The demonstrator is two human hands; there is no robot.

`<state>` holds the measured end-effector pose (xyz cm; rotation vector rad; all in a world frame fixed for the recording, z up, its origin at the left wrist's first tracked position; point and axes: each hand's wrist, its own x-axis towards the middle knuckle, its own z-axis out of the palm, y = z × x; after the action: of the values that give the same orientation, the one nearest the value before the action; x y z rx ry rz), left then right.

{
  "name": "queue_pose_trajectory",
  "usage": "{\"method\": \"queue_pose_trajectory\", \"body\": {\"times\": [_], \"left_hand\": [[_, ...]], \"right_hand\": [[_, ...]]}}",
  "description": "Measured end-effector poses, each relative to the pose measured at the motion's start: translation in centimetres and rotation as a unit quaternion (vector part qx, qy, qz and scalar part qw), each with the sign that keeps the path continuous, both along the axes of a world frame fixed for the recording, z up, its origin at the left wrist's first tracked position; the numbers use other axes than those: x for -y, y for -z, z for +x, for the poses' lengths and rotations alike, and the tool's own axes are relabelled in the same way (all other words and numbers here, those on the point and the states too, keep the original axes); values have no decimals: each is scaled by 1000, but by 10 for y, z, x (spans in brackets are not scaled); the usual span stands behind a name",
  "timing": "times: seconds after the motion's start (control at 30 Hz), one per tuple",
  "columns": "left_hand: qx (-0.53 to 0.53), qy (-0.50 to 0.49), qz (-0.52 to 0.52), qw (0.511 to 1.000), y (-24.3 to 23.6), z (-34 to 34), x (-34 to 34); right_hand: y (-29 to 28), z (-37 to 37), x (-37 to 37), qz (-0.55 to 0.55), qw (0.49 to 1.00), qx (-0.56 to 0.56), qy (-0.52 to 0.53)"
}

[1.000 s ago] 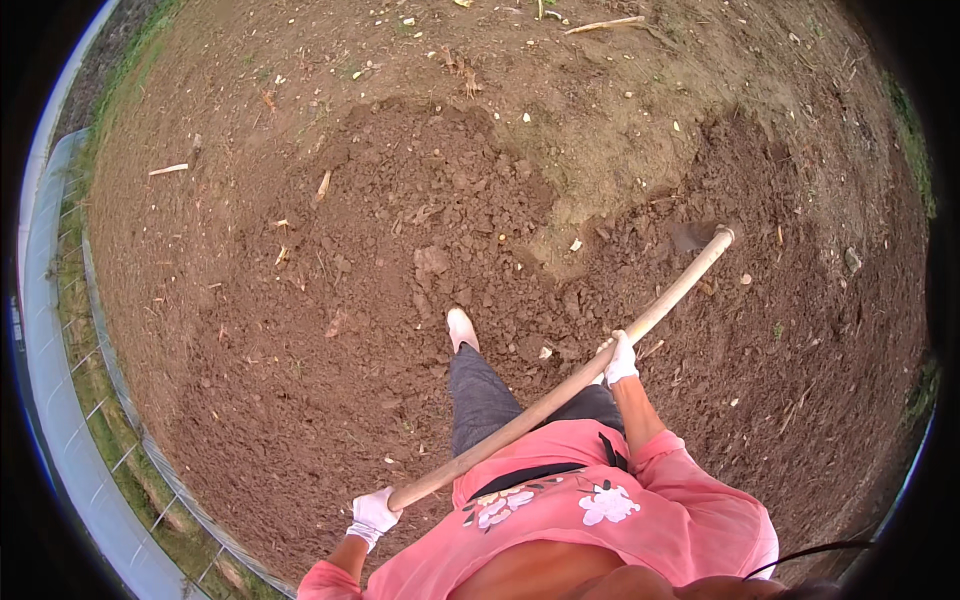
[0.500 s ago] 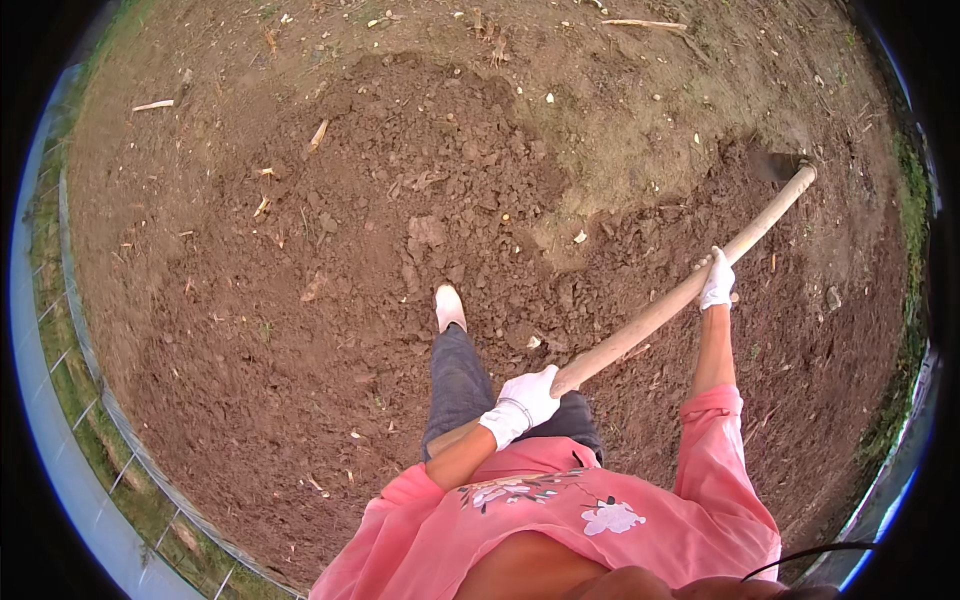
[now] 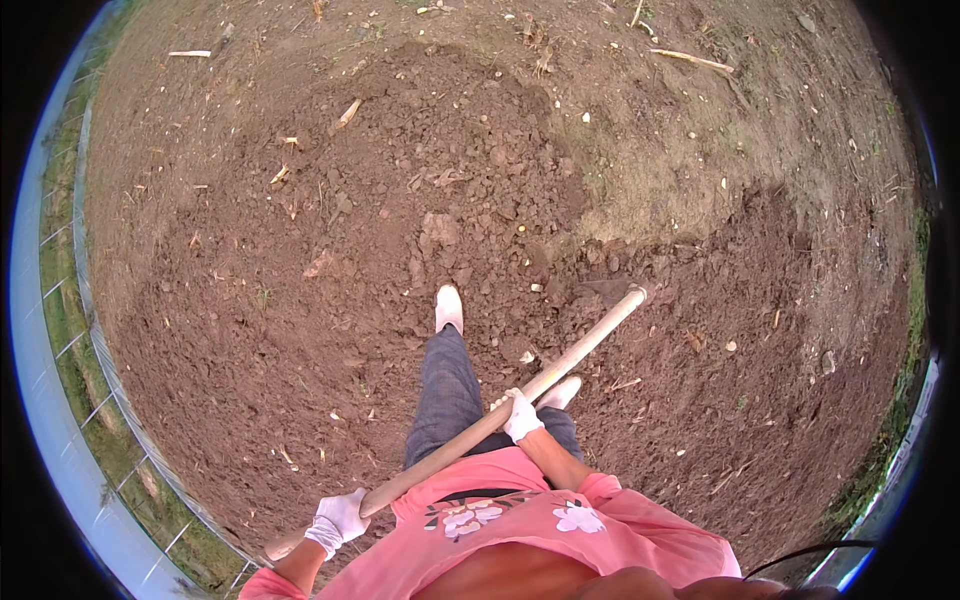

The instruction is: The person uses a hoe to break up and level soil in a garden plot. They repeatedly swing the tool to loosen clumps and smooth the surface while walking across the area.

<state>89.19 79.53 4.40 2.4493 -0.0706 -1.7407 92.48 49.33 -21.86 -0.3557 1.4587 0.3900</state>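
Both your hands are grasping one long-handled hoe (image 3: 445, 452): your left hand (image 3: 341, 518) is clenching the shaft at near left, with a short butt end showing behind it, and your right hand (image 3: 520, 414) is wrapping around it farther along, in front of your waist. The hoe is lying diagonally across your body, its long axis running from near left to far right. Its dark blade (image 3: 606, 289) is sitting at the far end, pointing left from the shaft; your right hand is holding nearer to it, your left well apart. Whether the edge is biting into the broken brown soil (image 3: 300, 380), you cannot tell. Your right shoe (image 3: 560, 393) is standing just right of the shaft, and your left shoe (image 3: 449, 309) is standing farther out, on its left. Beyond the blade, a paler patch (image 3: 640, 190) is spreading, and a thin stick (image 3: 692, 60) is lying at far right.
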Motion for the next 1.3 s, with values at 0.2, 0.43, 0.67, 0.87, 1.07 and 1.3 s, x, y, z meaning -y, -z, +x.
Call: {"method": "queue_pose_trajectory", "body": {"times": [0.2,0.43,0.67,0.87,1.07,1.3], "left_hand": [[143,-45,-122,981,87,-8,59],[302,-126,-288,900,114,90,177],[67,-125,-142,980,74,96,102],[-106,-156,44,981,18,43,31],[-53,-102,50,992,-13,-49,-17],[135,-79,-78,985,83,-40,36]], "right_hand": [[-49,67,102,-146,981,124,28],[-156,205,243,-471,839,271,-28],[-54,216,159,-405,894,174,-74],[72,107,13,-128,984,29,-119],[6,33,-20,-65,989,-5,-132],[-56,107,91,-197,966,154,-63]]}}
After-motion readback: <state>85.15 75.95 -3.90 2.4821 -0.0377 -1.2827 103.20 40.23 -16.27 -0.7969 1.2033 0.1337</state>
